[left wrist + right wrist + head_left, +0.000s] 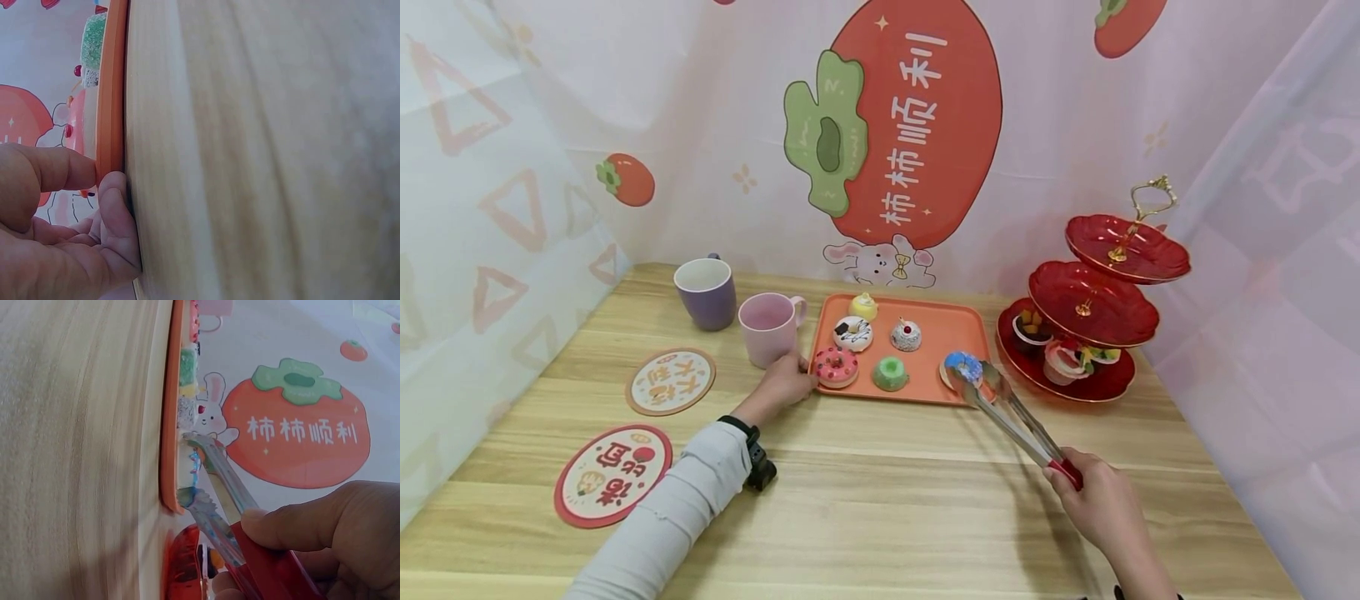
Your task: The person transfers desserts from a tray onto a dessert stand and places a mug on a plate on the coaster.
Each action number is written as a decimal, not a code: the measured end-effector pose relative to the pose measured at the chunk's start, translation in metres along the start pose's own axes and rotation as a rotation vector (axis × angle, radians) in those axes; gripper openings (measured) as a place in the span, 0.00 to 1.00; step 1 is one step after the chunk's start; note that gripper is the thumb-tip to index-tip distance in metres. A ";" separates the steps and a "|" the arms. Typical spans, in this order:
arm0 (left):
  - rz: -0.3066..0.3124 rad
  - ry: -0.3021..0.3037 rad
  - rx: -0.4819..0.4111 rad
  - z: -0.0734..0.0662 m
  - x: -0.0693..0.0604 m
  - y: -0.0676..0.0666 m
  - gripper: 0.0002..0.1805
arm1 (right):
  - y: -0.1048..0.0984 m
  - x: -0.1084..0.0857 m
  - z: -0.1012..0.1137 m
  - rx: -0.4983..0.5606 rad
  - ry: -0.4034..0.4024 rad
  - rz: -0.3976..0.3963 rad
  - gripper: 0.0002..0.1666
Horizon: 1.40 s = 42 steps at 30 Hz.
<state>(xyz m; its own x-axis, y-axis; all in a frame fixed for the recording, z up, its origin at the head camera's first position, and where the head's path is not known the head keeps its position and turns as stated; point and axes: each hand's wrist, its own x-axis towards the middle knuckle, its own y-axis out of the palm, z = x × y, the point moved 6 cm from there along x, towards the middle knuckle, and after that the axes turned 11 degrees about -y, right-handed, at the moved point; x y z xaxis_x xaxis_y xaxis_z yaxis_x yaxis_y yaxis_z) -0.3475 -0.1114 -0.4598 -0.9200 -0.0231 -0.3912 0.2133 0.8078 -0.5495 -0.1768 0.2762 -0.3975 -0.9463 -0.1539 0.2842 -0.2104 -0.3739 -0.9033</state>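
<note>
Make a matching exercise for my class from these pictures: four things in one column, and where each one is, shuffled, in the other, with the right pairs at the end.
Things
1. Tongs
2. Blue doughnut
3. Pink doughnut
4. Purple mug

Places
A. In the near left corner of the orange tray
B. Between the tips of the metal tool
C. To the left of the pink mug
D. Held in the right grip

Right pairs: 1-D, 2-B, 3-A, 4-C

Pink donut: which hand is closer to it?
Left. The left hand grips the tray just beside the pink donut; the right hand, holding tongs, is well off to its right.
</note>
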 end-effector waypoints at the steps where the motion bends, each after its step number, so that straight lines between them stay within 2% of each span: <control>1: -0.001 0.001 0.001 0.000 0.000 0.000 0.11 | 0.000 0.000 0.000 0.001 -0.004 -0.005 0.21; 10: -0.004 0.004 -0.001 -0.001 0.000 0.000 0.11 | -0.012 -0.001 0.000 0.032 -0.015 -0.040 0.22; 20: -0.006 0.014 -0.008 -0.003 -0.002 -0.001 0.11 | -0.043 -0.001 0.005 0.008 -0.093 -0.169 0.19; 30: -0.014 0.022 -0.006 -0.002 0.001 0.000 0.11 | -0.068 0.000 0.001 0.005 -0.107 -0.225 0.18; 42: -0.004 0.025 -0.009 0.000 0.001 0.001 0.11 | -0.095 0.002 -0.005 -0.074 -0.109 -0.311 0.17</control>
<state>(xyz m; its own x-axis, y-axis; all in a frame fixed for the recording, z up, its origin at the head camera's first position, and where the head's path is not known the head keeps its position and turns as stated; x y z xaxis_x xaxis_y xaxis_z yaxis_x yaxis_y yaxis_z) -0.3485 -0.1107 -0.4602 -0.9290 -0.0117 -0.3700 0.2064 0.8131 -0.5442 -0.1604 0.3161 -0.3127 -0.8033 -0.1410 0.5786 -0.5057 -0.3514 -0.7878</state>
